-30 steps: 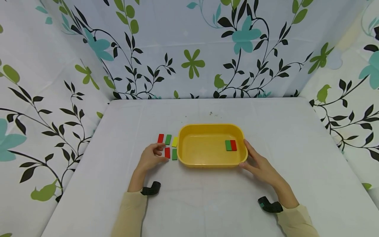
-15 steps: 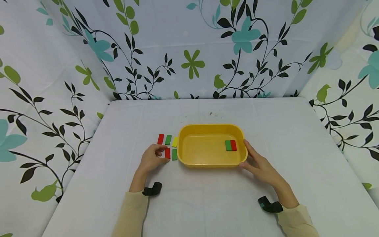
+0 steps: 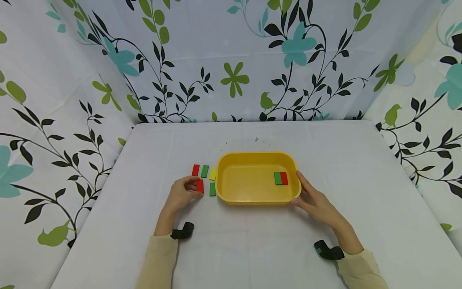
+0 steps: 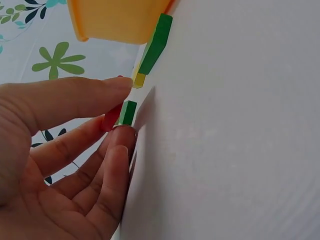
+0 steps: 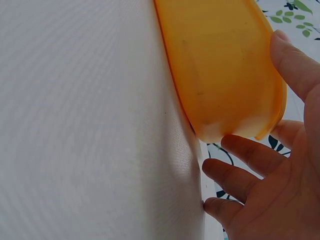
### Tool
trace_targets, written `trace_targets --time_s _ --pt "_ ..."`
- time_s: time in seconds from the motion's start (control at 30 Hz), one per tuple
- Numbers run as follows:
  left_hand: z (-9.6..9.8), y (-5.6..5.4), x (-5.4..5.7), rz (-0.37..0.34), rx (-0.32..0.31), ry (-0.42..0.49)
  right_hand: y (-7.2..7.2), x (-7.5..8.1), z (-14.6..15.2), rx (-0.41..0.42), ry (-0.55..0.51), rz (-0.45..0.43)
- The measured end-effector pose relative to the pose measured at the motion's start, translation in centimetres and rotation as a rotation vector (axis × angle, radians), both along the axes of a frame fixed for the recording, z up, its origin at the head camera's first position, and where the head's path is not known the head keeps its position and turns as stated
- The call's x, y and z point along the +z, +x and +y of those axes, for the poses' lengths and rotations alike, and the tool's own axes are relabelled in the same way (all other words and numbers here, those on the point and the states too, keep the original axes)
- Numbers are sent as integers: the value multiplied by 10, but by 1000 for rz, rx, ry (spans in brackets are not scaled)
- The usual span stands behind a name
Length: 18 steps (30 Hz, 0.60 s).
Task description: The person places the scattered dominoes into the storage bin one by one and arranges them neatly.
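My left hand point(image 3: 183, 192) pinches a flat red rectangular block point(image 3: 200, 186) between thumb and fingers, at the left of the small group of blocks. In the left wrist view the fingers hide most of this red block point(image 4: 111, 119). A green block point(image 3: 212, 189) lies just right of it, close to the yellow tray point(image 3: 245, 200). Behind them lie another red block point(image 3: 195, 170), a green block point(image 3: 204, 171) and a yellow block point(image 3: 213, 174). My right hand point(image 3: 317, 202) holds the tray's right end, with thumb and index finger at the rim.
Inside the tray, towards its right side, a green block point(image 3: 278, 178) and a red block point(image 3: 284, 178) lie side by side. A white cloth covers the table point(image 3: 245, 249). Patterned curtains point(image 3: 216, 60) hang at the back and both sides.
The left hand has taken hold of the front red block and shifted it slightly left, away from the green one. The right hand stays at the tray.
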<state>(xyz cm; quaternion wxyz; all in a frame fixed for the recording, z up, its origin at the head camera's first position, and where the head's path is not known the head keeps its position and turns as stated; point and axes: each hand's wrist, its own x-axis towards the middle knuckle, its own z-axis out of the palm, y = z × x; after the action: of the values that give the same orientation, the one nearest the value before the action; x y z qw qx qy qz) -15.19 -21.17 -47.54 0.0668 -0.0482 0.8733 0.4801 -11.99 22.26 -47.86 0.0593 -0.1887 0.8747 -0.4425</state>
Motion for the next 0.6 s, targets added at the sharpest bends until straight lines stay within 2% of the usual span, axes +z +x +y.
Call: trace_targets --time_s 0.27,0.6 --pt "-3 2 7 14 -5 105 0 0 0 -2 2 6" --pt "2 6 35 101 -20 256 1 2 1 -2 -13 -10"
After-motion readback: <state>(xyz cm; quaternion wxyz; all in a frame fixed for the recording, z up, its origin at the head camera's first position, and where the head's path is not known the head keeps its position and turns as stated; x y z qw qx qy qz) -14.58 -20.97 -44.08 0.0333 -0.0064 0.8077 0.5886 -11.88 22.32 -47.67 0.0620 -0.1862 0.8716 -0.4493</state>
